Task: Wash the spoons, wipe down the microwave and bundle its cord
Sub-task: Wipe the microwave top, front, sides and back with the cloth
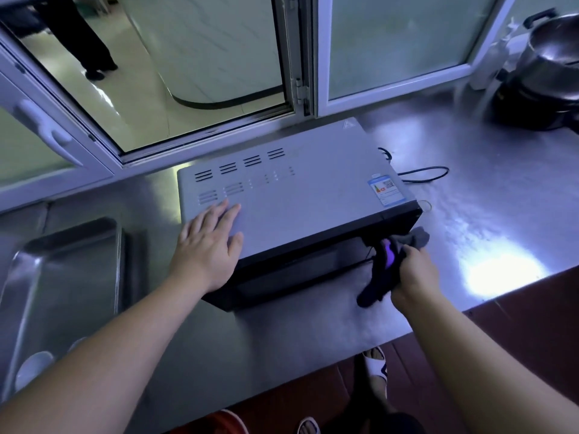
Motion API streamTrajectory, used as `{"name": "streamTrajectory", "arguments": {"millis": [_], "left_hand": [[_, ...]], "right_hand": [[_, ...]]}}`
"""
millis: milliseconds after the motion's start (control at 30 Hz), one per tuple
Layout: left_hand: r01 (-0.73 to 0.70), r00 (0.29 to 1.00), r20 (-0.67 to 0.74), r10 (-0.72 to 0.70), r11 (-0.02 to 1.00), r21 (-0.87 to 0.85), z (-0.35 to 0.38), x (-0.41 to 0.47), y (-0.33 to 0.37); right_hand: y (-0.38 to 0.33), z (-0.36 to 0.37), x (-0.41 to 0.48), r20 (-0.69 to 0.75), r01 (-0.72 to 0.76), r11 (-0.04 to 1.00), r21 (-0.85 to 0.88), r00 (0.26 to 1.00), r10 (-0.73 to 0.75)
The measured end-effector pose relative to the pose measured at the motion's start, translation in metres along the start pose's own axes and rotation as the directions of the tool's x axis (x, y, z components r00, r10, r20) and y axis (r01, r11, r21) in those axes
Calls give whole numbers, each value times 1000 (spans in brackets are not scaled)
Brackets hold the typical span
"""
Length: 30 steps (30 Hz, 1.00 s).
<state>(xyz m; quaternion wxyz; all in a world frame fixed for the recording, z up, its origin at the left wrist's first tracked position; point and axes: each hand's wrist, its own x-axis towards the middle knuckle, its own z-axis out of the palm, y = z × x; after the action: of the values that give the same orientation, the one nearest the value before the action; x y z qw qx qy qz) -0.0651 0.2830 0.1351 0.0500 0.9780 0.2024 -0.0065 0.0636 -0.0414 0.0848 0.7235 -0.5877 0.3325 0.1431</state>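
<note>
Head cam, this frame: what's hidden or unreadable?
- Microwave front: steep angle and dark; the cloth and right hand cover its right end.
- Cord: runs behind the microwave; no plug visible.
- Label: print too small to read.
- Sink: cut off by the left edge, partly behind the left arm; no spoons can be made out.
- Pot: cut off by the right edge.

A steel counter [470, 220] runs under a white-framed window [305, 57], its left sash swung open with a white handle [47, 130] on it, its right pane frosted. Through the opening, someone's dark trouser legs [84, 36] stand on a pale floor. A dark lidded pot [545, 73] sits at the counter's far right, a steel basin [62, 261] at its left. A white sandal [376, 368] shows below the near edge.
</note>
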Motion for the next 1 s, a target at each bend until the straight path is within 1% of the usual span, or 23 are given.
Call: {"name": "streamTrajectory", "arguments": {"millis": [133,233,300,367,467,567,667,800,1000], "left_hand": [[19,998,53,-22,998,57,-4,-1,7],[18,997,68,-28,989,150,-13,0,15],[30,996,77,-43,985,171,-20,3,22],[73,994,72,-85,985,156,-25,6,33],[163,985,41,-168,981,106,-23,11,57],[215,976,28,-217,975,52,-16,18,91],[193,981,20,-193,981,-6,-11,32,129],[128,992,7,-128,986,-104,-6,64,175],[4,999,-30,-10,979,-202,5,118,239]], "right_hand": [[-14,-41,30,-39,-86,988,-128,996,81],[-39,-61,56,-35,-77,975,-209,997,71],[-62,-68,70,25,-57,974,-220,998,65],[-86,-68,82,94,-12,963,-268,995,39],[-118,-58,90,246,130,936,-327,968,-49],[-136,-43,96,344,222,898,-379,935,-86],[-137,-36,101,422,275,879,-389,902,-96],[-127,-41,114,487,340,832,-439,868,-98],[-111,-49,129,527,358,815,-456,847,-77]]}}
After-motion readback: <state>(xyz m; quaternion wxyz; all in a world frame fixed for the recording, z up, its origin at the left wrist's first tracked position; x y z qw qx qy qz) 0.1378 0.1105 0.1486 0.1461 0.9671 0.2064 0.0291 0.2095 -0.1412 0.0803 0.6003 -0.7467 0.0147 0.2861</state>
